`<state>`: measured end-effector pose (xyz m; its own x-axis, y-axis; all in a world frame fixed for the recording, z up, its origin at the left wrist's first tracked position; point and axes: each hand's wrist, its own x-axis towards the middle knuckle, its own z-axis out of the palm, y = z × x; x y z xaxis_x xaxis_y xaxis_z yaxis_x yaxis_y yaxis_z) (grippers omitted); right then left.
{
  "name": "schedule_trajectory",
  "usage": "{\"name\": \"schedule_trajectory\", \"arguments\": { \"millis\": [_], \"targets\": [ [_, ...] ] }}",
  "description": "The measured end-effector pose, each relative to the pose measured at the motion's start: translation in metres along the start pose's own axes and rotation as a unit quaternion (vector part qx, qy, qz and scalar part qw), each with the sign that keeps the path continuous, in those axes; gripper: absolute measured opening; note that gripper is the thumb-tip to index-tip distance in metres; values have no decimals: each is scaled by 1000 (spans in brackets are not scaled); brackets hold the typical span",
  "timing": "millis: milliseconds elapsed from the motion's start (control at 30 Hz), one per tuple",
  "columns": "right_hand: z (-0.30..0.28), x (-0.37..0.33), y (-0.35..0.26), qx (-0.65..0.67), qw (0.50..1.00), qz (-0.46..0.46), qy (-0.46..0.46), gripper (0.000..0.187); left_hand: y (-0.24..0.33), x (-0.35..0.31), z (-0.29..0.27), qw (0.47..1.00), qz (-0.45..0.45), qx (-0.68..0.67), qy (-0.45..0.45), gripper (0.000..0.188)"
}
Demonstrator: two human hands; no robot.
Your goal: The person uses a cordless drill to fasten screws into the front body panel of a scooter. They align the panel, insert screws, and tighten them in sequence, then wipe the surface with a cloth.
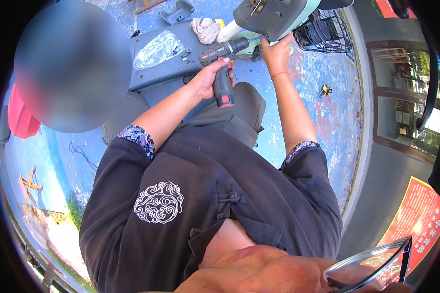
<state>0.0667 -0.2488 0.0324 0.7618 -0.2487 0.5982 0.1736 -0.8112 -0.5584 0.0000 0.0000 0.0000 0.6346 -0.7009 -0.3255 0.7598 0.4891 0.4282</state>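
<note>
My left hand (209, 82) is wrapped round the grip of a black and red cordless drill (224, 51). The drill lies sideways in front of me, its long thin bit (258, 37) pointing right. The bit's tip meets the lower edge of a dark plastic cover (271, 20) on a pale green scooter (305, 17). On that edge, close to the tip, my right hand (277, 50) grips the cover, thumb beside the bit. Any screw at the tip is too small to make out.
Left of the drill, a clear plastic bag (159, 50) and small dark parts lie on the scooter's grey footboard (146, 75). A crumpled cloth (206, 30) sits beside them. A black wire basket (325, 33) is at right. A small yellow and black object (325, 90) lies on the worn blue floor (335, 127).
</note>
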Motion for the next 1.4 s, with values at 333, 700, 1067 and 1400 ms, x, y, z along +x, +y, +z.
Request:
{"name": "schedule_trajectory", "arguments": {
  "millis": [333,700,1067,1400],
  "targets": [
    [-15,-12,9,-30,999,2,-21,105,-22,-4,9,1000,-16,-20,-2,36],
    [-14,-12,4,-26,999,4,-24,102,-22,-3,11,998,-31,-56,-4,35],
    [-10,-11,5,-33,999,9,-24,102,-17,-5,16,998,-37,-56,8,35],
    [-17,-8,0,-44,996,40,-64,100,-24,-6,23,999,-26,-44,-7,36]
  ]
}}
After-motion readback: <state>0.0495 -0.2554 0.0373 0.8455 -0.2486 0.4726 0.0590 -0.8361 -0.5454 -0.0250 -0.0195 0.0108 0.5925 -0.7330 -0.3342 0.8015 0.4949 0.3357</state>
